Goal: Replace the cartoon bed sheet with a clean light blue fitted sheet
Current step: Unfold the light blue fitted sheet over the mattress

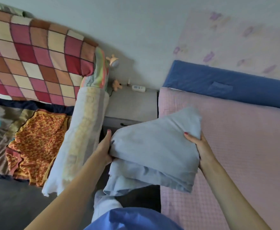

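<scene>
While the folded light blue fitted sheet [154,146] hangs over the near-left edge of the pink quilted mattress [235,146], the left hand [105,150] and right hand [197,145] clamp its two sides, thumbs on top. No cartoon sheet shows on that mattress, so stripping looks finished; unfolding, spreading and tucking corners remain.

Pale wall [136,30], grey nightstand [132,105] between two beds

head view | looks forward-down — close over hands [106,146] | bed [235,146] right
</scene>
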